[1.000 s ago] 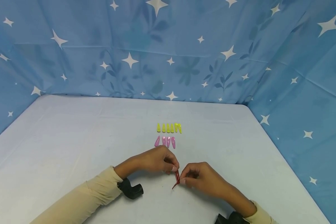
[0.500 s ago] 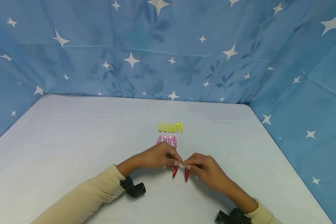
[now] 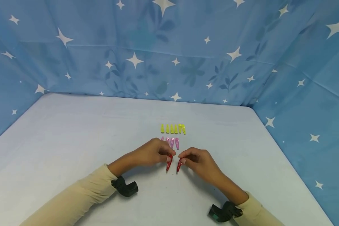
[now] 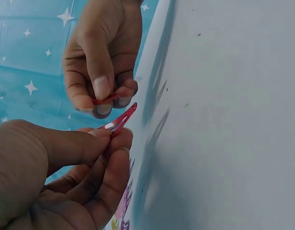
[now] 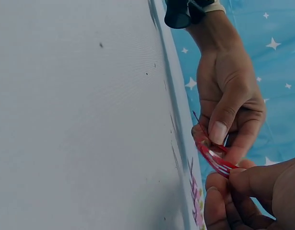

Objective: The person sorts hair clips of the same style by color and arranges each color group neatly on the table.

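Observation:
My left hand [image 3: 153, 153] pinches a red snap hair clip [image 3: 169, 164] between thumb and fingers, its narrow tip pointing down toward the table. Just to the right, my right hand [image 3: 199, 164] pinches a second red hair clip [image 3: 179, 165] in the same way. The two clips are apart in the head view and held a little above the cloth. Up close in the left wrist view, the left hand's clip [image 4: 122, 120] shows its slotted metal body. Beyond the hands lies a row of pink hair clips [image 3: 172, 143], the leftmost partly hidden by the left hand.
Farther back, several yellow hair clips [image 3: 171, 129] form another row, the two at its right end tilted. A white cloth [image 3: 82, 131] covers the table. Blue star-patterned curtains [image 3: 147, 72] stand behind and at the sides. Black wrist mounts [image 3: 125, 187] sit on both arms.
The red clips, together near the right fingers a second ago, are separated, one in each hand. Both hands have moved farther from the person, toward the pink row.

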Demonstrator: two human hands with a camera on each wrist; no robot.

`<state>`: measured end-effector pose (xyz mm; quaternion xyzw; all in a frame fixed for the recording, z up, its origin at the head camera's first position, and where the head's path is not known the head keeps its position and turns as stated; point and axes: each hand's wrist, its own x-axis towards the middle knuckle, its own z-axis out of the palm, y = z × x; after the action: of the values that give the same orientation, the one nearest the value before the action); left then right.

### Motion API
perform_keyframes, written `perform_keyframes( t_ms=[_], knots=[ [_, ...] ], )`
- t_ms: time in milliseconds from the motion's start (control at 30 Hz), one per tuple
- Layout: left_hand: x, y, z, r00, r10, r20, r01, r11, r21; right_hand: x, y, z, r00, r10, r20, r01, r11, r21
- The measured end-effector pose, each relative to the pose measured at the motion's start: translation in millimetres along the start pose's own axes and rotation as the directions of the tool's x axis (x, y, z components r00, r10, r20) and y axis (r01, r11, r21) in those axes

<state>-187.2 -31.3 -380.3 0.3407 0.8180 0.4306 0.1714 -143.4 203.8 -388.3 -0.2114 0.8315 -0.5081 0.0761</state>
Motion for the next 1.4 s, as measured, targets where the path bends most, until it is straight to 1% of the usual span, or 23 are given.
perform_keyframes(
  t_ms=[100,233,367,500,733,833,967,1200,1400],
  knots=[
    [-3.4,-1.0,-3.8,0.999,-0.012,-0.036,0.012,1.000,-0.006,6.6,0.7,2.9,1.000,-0.016,-0.016,0.015,1.000,-0.022],
    [-6.2,-1.7,-7.8,0.995,-0.053,-0.085,0.053,0.999,0.002,16.5,-0.3,6.4,0.999,-0.035,-0.009,0.035,0.999,-0.037],
    [-8.0,-3.5,-10.0,0.989,-0.092,-0.115,0.095,0.995,0.021,26.7,-3.6,11.0,1.000,0.011,-0.004,-0.011,0.998,-0.055],
    [-9.3,-7.6,-10.5,0.987,-0.088,-0.135,0.095,0.995,0.042,35.2,-5.1,16.3,0.999,0.045,-0.003,-0.045,0.992,-0.114],
    [-9.8,-12.3,-10.0,0.985,-0.069,-0.157,0.078,0.996,0.047,46.2,-7.2,24.0,0.998,0.062,0.000,-0.060,0.968,-0.243],
    [-9.3,-13.5,-9.8,0.985,-0.057,-0.161,0.068,0.996,0.065,48.9,-8.3,25.5,0.997,0.073,0.000,-0.070,0.959,-0.274],
    [-8.2,-14.2,-8.9,0.984,-0.059,-0.166,0.074,0.994,0.083,51.0,-9.2,25.6,0.996,0.090,0.003,-0.085,0.955,-0.284],
    [-6.5,-15.1,-6.4,0.981,-0.105,-0.163,0.123,0.987,0.104,52.9,-9.0,24.9,0.996,0.092,0.014,-0.084,0.951,-0.299],
    [-5.4,-16.5,-6.4,0.981,-0.124,-0.151,0.141,0.984,0.106,52.6,-8.9,25.6,0.994,0.101,-0.027,-0.105,0.948,-0.301]
  ],
)
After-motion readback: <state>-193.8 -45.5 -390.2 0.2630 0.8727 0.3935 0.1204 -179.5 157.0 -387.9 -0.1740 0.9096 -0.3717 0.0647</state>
